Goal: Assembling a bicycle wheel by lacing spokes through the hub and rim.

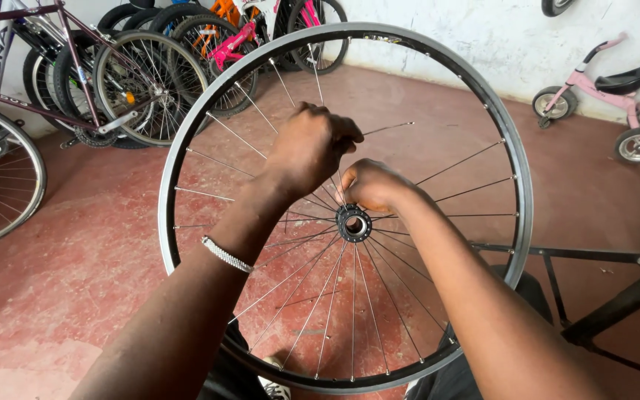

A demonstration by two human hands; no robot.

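Above the hub (354,223), both hands (310,148) pinch a loose spoke (387,129).

We count: one spoked wheel rim (516,185) centre frame, one hub (354,223), two hands, one bracelet (226,254), one pink balance bike (607,87) upper right, one black metal stand (616,296) lower right; parked bicycles upper left too overlapped to count.

Shiny metal wheel rim (516,185), thin metal spokes (353,296), rough red floor (75,259)

Left hand (311,148), right hand (374,185) pinch loose spoke (387,129) above wheel hub (353,223).
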